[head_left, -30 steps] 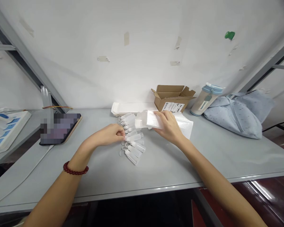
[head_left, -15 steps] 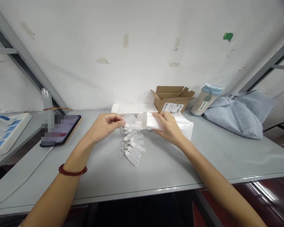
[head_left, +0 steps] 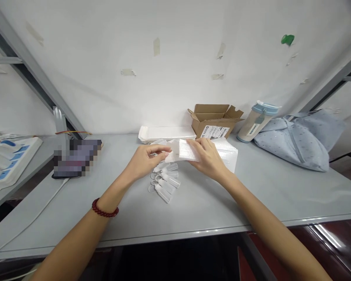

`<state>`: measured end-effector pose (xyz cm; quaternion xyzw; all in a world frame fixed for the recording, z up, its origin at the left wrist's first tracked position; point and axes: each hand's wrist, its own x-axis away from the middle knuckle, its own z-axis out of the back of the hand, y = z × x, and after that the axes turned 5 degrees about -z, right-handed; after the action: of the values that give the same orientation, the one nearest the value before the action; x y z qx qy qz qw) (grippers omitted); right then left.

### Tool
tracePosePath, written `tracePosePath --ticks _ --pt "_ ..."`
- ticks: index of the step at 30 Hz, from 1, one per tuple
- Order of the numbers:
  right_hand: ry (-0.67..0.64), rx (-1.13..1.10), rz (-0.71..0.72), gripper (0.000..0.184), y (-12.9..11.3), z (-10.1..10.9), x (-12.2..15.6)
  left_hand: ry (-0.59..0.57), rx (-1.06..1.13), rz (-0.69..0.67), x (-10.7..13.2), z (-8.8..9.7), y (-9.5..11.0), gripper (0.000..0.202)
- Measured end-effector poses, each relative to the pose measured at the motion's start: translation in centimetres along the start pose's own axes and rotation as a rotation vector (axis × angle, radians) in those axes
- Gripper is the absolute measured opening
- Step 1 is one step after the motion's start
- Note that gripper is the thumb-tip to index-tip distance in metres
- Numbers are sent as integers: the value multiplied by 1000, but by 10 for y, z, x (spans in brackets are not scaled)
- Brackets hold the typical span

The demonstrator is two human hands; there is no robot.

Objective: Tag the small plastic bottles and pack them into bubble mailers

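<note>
One red beaded bracelet circles the wrist nearest the viewer's left. Just beyond it, on the near side of the left hand, lie at least five small clear bottles with white loops; more are partly hidden beneath and behind that hand, so the full number cannot be told. The left thumb and forefinger almost meet at the mouth of one white padded pouch; whether they pinch anything cannot be told. The right hand grips this pouch between thumb and bent fingers. White wrap shows to its right too, perhaps another piece. One phone, with one white cable, rests well left of the left hand. Beyond the hands are one white tray and one open carton; farther right of the right hand, one tumbler and one cloth bag.
</note>
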<state>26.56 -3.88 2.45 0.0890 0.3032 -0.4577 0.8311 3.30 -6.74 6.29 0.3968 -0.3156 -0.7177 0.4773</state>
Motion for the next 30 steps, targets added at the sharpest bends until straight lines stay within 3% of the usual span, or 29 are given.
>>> tracePosePath --ticks 3,7,11,16,20,30 --pt "0 12 -15 52 5 0 -1 -70 -50 63 -1 13 -5 24" --pt "4 27 -26 52 9 0 -1 -383 -272 215 -4 35 -19 15" --pt "4 28 -20 54 10 -1 -1 -521 -314 303 -6 37 -30 14" --pt "-18 32 -18 54 10 -1 0 -550 -236 325 -8 27 -35 7" --pt "-7 42 -23 52 11 0 -1 -554 -136 329 -8 33 -32 8" --pt "-38 62 -51 55 11 -1 -2 -360 -5 329 -10 54 -33 13"
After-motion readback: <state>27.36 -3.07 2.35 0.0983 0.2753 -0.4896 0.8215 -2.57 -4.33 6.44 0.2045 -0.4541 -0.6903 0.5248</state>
